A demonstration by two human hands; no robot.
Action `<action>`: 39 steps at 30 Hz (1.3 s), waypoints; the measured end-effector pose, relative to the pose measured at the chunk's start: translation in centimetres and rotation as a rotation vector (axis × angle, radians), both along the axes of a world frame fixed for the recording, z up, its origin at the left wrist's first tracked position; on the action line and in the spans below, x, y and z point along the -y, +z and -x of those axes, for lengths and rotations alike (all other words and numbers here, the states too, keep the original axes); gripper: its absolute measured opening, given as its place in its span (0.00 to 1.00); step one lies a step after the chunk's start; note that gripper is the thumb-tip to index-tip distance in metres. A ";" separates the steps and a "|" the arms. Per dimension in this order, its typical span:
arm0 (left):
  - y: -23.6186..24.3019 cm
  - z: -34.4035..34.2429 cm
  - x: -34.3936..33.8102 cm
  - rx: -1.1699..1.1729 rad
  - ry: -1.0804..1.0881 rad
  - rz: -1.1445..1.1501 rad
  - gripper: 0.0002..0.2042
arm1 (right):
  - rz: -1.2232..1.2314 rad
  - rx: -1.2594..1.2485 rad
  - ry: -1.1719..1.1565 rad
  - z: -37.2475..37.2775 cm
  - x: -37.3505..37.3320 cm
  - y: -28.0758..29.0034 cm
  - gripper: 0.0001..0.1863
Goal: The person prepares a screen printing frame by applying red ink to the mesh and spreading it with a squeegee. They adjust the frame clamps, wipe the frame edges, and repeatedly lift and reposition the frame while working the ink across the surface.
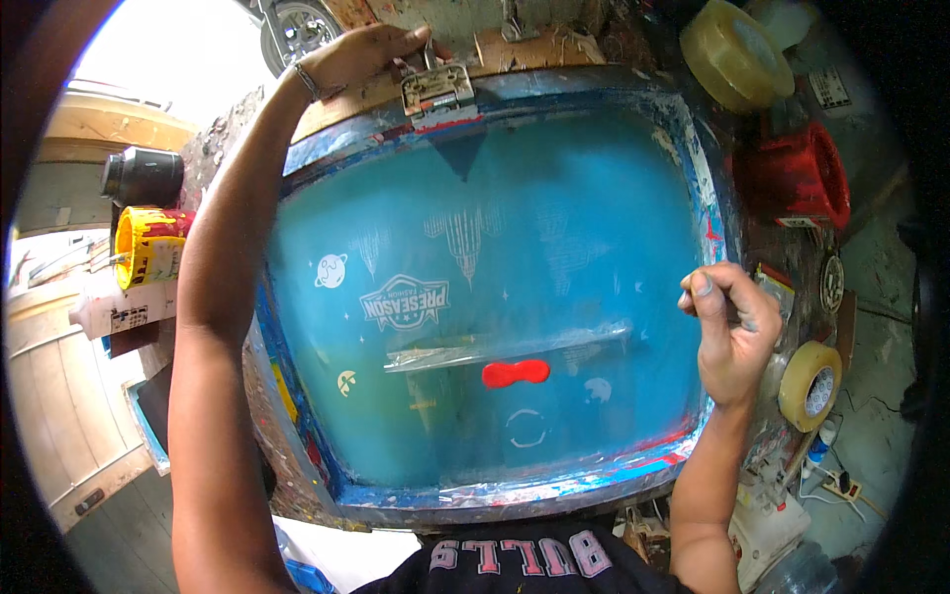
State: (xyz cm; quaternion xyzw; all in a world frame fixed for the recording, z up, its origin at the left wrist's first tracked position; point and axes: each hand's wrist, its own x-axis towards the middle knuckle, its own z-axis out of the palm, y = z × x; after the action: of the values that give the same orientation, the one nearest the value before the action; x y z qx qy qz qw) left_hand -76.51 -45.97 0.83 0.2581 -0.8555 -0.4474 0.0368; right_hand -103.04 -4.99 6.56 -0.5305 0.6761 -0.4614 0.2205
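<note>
A screen-printing frame (708,213) with blue mesh (554,208) lies in front of me. Pale stencil shapes show in the mesh, among them a ringed planet and a banner. A blob of red ink (516,373) sits low on the mesh, just below a strip of clear tape (505,348). At the far edge, my left hand (371,51) has its fingers closed at the metal clamp (437,94) that grips the frame. My right hand (732,322) is over the frame's right side, thumb and fingers pinched together; whatever they may hold is too small to see.
Rolls of clear tape (737,54) and a red tub (797,178) stand to the right, with another tape roll (810,385) nearer. On the left are a yellow-rimmed paint can (148,246), a black jar (143,176) and a white bottle (124,305). A wheel (300,35) shows beyond.
</note>
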 end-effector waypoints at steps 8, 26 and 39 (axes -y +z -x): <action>0.5 0.7 -1.0 0.274 0.265 0.048 0.28 | 0.048 -0.004 0.056 -0.2 0.0 0.1 0.10; 1.2 1.3 -2.2 0.238 0.170 0.165 0.37 | 0.058 -0.062 0.078 -1.0 -0.2 -0.3 0.13; 2.6 1.6 -2.6 0.345 0.169 0.108 0.39 | 0.033 -0.055 0.123 -1.8 -0.2 -0.3 0.12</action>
State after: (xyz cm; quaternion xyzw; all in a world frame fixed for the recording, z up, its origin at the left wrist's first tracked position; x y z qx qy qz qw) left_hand -78.11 -43.33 3.48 0.3998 -0.8471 -0.3452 -0.0592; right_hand -101.27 -4.83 6.24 -0.5872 0.6403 -0.4431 0.2211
